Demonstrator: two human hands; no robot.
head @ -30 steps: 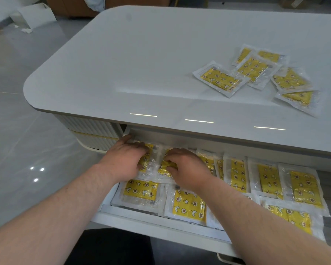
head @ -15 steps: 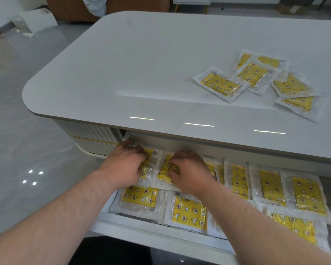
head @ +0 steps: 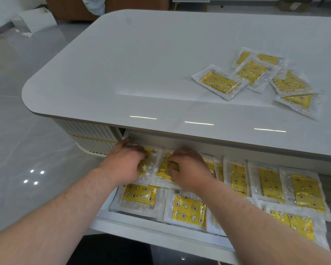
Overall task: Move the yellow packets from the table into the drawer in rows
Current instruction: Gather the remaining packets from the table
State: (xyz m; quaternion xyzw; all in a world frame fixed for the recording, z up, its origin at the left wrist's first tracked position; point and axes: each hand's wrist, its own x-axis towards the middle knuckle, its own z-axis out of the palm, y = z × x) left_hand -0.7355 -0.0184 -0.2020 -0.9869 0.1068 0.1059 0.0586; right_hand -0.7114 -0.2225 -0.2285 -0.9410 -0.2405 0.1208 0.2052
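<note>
The open white drawer under the table's front edge holds several yellow packets in two rows. My left hand presses down on a yellow packet at the back left corner, thumb along the drawer's side. My right hand has its fingers curled on the neighbouring packet, which lies slightly over the front row. Several more yellow packets lie in a loose overlapping pile on the white table, at the right.
The table has rounded corners and a ribbed white base left of the drawer. Glossy grey floor tiles surround it. A white box and a wooden cabinet stand at the far left.
Both hands stay on the two back-left packets. The packet under my right hand has been spread flatter next to the left one.
</note>
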